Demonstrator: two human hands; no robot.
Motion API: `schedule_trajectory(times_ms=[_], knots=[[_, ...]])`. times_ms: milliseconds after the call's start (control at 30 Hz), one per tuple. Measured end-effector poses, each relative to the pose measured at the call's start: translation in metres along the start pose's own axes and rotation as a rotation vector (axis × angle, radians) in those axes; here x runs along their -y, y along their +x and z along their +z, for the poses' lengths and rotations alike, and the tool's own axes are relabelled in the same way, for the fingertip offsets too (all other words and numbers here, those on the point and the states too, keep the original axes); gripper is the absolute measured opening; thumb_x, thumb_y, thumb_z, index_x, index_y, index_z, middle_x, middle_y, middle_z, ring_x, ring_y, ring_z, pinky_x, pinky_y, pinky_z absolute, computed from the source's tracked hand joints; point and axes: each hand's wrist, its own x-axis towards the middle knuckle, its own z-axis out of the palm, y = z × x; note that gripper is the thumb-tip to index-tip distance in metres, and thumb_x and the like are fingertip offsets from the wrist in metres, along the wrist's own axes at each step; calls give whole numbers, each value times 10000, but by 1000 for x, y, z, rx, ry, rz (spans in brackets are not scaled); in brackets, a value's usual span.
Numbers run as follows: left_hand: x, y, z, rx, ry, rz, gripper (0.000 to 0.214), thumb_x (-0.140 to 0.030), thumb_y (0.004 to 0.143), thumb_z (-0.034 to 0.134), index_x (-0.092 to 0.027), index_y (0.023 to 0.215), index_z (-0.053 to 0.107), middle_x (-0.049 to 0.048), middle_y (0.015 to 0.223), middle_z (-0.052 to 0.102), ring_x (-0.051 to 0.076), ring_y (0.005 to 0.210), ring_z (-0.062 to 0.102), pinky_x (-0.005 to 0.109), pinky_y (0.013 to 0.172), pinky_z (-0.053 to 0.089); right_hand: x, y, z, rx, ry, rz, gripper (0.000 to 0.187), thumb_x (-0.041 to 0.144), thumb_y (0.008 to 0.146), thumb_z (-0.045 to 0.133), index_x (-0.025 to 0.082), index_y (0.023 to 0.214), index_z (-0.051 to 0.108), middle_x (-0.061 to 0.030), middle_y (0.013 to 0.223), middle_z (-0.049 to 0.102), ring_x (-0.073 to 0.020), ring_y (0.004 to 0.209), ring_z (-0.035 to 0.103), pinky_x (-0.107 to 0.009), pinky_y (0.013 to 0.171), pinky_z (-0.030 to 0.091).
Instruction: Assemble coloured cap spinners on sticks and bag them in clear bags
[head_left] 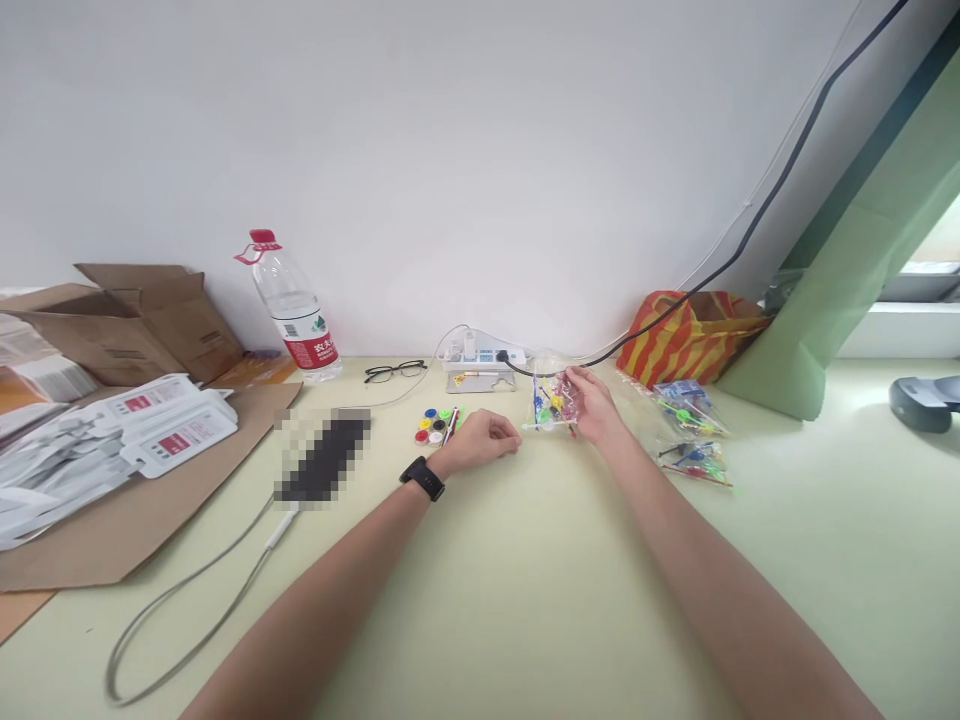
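Observation:
My right hand (592,405) grips a small clear plastic bag (550,402) filled with coloured plastic pieces, holding it just above the pale table (525,580). My left hand (484,440), with a black watch on the wrist, rests curled on the table just left of the bag; I cannot make out anything in its fingers. Right beside the left hand lie several small coloured round pieces (433,424) and a thin red stick.
More clear bags of coloured pieces (694,440) lie to the right, by a striped orange bag (690,335). A power strip (484,357), glasses (395,372) and a water bottle (294,310) stand near the wall. Cardboard with white packets (112,440), a dark phone (322,460) and its cable lie left.

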Motion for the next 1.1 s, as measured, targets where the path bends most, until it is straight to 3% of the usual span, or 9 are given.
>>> schedule_trajectory(times_ms=[100,200,267,400,500,633,900,1100], knots=[[-1,1,-9,-85,11,-11,261,-337,782,773,-158,969,741,91,876,771,187,718,699,272,607,532,5,-3,5,33,-39,8,309,260,682,903,216,837,639,19,742,736,-134,625,686,-234,562,574],[-9,4,-20,-237,-49,36,444,-422,821,773,-188,1190,696,128,1155,750,237,994,720,310,767,578,11,-11,18,85,-88,18,317,275,670,913,215,842,653,15,749,736,-133,629,681,-238,579,574],[-18,6,-25,-299,-145,108,511,-487,833,771,-191,1242,691,143,1227,730,256,1080,707,344,858,582,15,-17,30,135,-125,28,325,309,669,919,213,858,673,1,771,745,-136,634,678,-242,576,565],[-36,4,-33,-302,-231,246,472,-490,819,803,-172,1162,744,124,1104,776,242,1007,727,363,901,578,26,-31,52,263,-227,3,344,373,667,927,203,878,715,-23,801,754,-159,713,695,-288,684,584],[-45,-2,-43,-348,-226,318,384,-477,781,840,-139,958,790,115,971,795,237,906,739,352,859,584,38,-39,63,395,-418,-152,322,429,708,898,210,881,736,-22,820,747,-177,782,697,-332,775,576],[-56,-10,-55,-295,-199,353,356,-450,799,833,-144,979,799,111,954,796,238,899,744,346,838,590,54,-46,67,481,-552,-275,289,433,736,879,210,882,768,-38,861,749,-188,814,679,-336,772,546],[-76,-22,-61,-291,-226,404,320,-385,785,851,-153,1003,823,114,949,796,204,800,729,319,746,598,76,-50,64,553,-557,-300,244,393,787,845,234,970,816,-44,878,755,-180,786,629,-334,734,502],[-72,-20,-62,-308,-357,358,213,-314,776,832,-180,942,838,94,883,795,202,798,721,323,759,586,81,-56,65,537,-445,-205,140,354,771,828,243,856,839,-48,827,746,-179,780,624,-329,749,504]])
